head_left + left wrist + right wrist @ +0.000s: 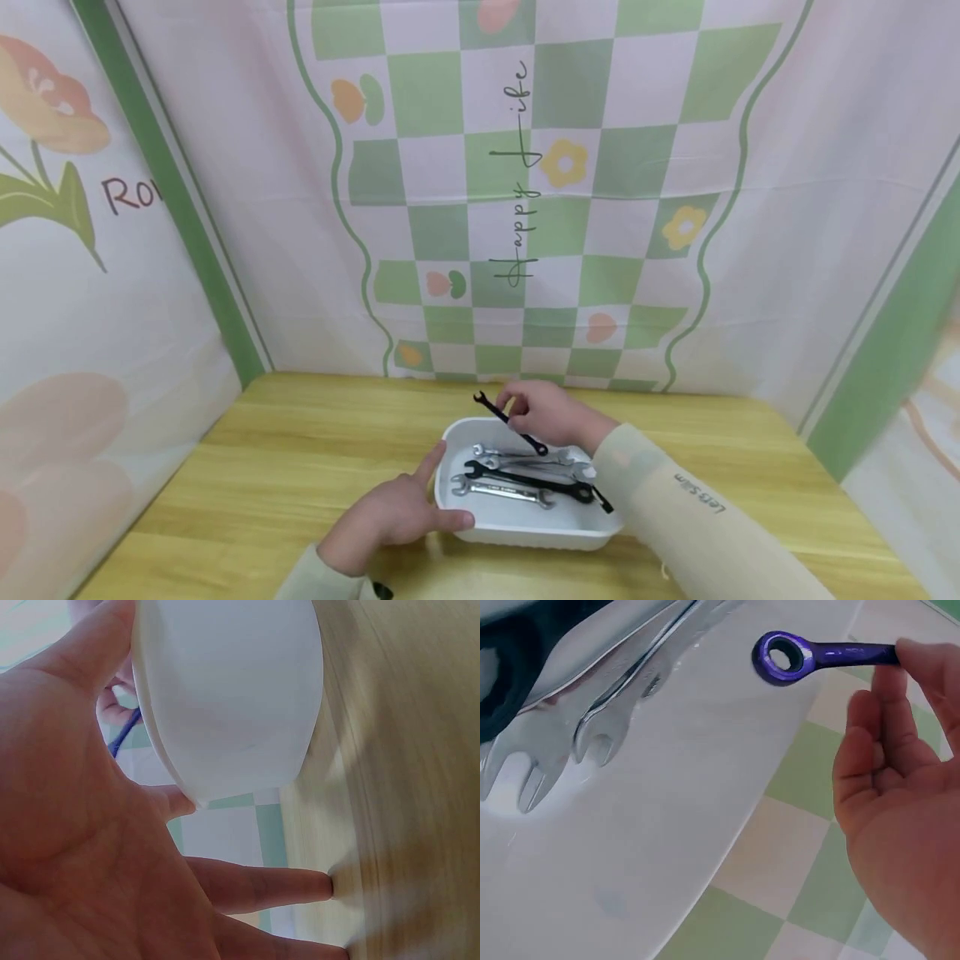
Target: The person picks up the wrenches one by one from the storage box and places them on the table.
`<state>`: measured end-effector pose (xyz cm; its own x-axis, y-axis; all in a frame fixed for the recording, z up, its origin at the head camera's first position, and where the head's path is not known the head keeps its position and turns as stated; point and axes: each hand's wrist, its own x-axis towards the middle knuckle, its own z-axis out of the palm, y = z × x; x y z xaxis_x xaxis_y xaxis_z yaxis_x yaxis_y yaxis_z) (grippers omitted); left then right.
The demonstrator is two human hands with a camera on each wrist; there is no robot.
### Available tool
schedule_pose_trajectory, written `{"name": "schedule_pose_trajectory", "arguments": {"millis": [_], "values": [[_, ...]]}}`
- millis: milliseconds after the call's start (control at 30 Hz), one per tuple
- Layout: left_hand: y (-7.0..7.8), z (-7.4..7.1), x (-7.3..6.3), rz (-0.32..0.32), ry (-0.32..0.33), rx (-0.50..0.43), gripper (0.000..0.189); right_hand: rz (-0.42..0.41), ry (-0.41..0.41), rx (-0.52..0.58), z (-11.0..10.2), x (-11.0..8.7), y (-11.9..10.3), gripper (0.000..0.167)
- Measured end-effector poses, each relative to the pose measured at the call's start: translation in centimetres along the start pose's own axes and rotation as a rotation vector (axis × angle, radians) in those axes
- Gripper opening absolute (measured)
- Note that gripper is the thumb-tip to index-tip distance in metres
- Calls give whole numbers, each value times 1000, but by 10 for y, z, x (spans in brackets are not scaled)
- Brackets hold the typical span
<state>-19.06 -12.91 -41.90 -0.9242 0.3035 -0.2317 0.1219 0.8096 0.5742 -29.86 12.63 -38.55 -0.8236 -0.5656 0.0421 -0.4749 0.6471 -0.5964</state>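
My right hand (pixel 551 412) pinches a small black combination wrench (pixel 492 407) above the far side of a white plastic tray (pixel 540 537). Its open end points up and left, and its ring end (pixel 769 675) hangs over the tray in the right wrist view. My left hand (pixel 397 508) touches the tray's left end with thumb and index finger; its other visible fingers reach straight to the table. Inside the tray lie a larger black wrench (pixel 528 480), a silver open-ended wrench (pixel 504 492) in front of it, and several silver wrenches (pixel 517 459) behind, partly overlapping.
The tray stands on a wood-grain table (pixel 300 467) near its front. A printed fabric backdrop (pixel 570 233) rises behind the table, with more fabric at both sides. A small black piece (pixel 602 500) shows at the tray's right end, partly hidden by the right sleeve (pixel 675 508).
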Motion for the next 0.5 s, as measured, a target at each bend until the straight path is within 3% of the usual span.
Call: {"name": "schedule_pose_trajectory", "arguments": {"millis": [267, 500], "values": [[0, 0, 0, -3, 3, -13, 118, 76, 109, 162, -9, -4, -5, 24], [1, 1, 0, -22, -2, -23, 117, 99, 167, 214, -16, -8, -5, 24]]}}
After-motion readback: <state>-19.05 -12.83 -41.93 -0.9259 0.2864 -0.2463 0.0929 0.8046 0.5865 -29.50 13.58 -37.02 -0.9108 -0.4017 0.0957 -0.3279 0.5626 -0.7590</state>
